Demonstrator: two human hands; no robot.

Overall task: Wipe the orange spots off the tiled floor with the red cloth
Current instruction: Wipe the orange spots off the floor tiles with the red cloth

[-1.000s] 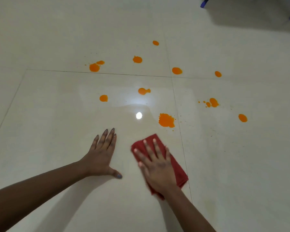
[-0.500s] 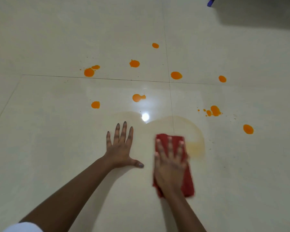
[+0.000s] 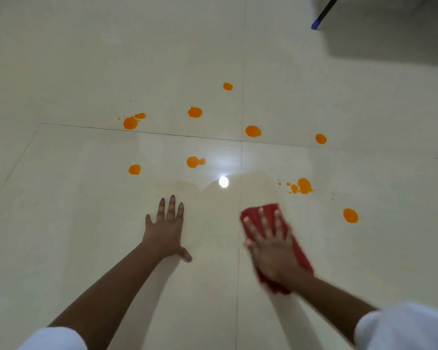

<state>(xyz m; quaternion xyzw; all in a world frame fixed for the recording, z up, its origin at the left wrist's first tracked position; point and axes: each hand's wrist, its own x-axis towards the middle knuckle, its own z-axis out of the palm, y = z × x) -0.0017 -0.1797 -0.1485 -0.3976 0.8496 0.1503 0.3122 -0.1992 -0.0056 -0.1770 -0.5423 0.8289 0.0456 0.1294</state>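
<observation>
Head view. Tiled floor point(image 3: 86, 59) carries about ten orange spots point(image 3: 195, 112), all beyond the hands; a pale smear point(image 3: 258, 188) lies just ahead of the cloth. Red cloth point(image 3: 269, 210) lies flat, long axis roughly along the forearm. Right hand point(image 3: 273, 248) presses it down, fingers straight and spread. Left hand point(image 3: 166, 231) rests flat on bare tile, holding nothing. Likely next target: spot cluster point(image 3: 304, 185), forward-right of the cloth's far edge, nearer the right hand.
</observation>
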